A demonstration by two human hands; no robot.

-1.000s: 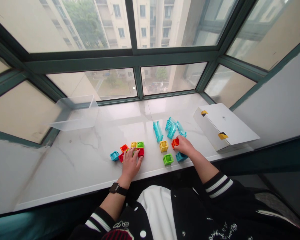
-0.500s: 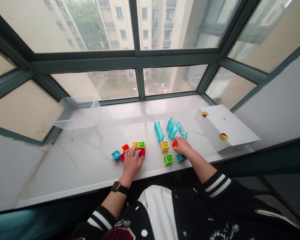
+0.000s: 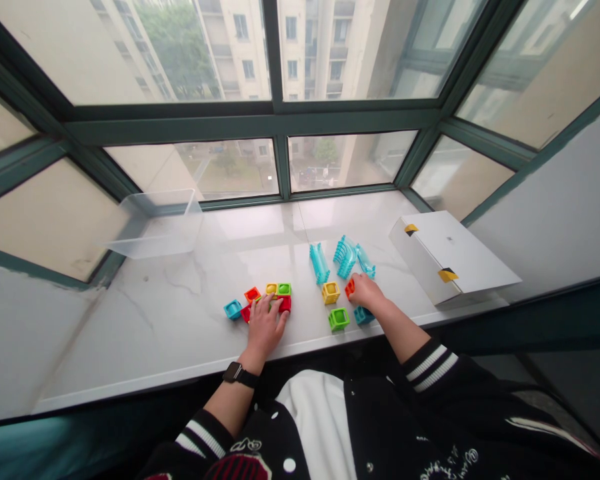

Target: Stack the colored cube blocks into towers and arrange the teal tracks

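Note:
My right hand [image 3: 367, 292] has its fingers closed on an orange toy block [image 3: 349, 289], low over the white sill. Near it are a yellow block [image 3: 331, 293], a green block [image 3: 339, 319] and a dark blue block [image 3: 363, 315] just below my wrist. My left hand [image 3: 267, 321] lies with fingers spread over a group of blocks, partly covering them. Around its fingers show a light blue block [image 3: 233, 309], an orange-red block [image 3: 253, 295], a yellow block [image 3: 271, 289], a green block [image 3: 284, 289] and a red piece [image 3: 285, 304].
Behind the right-hand blocks lie a straight clear-blue track piece [image 3: 319, 263], a curved one [image 3: 345, 256] and another piece [image 3: 365, 261]. A clear plastic bin [image 3: 163, 247] stands at the back left, a white box [image 3: 455, 257] at the right. Window frames border the marble sill [image 3: 180, 320].

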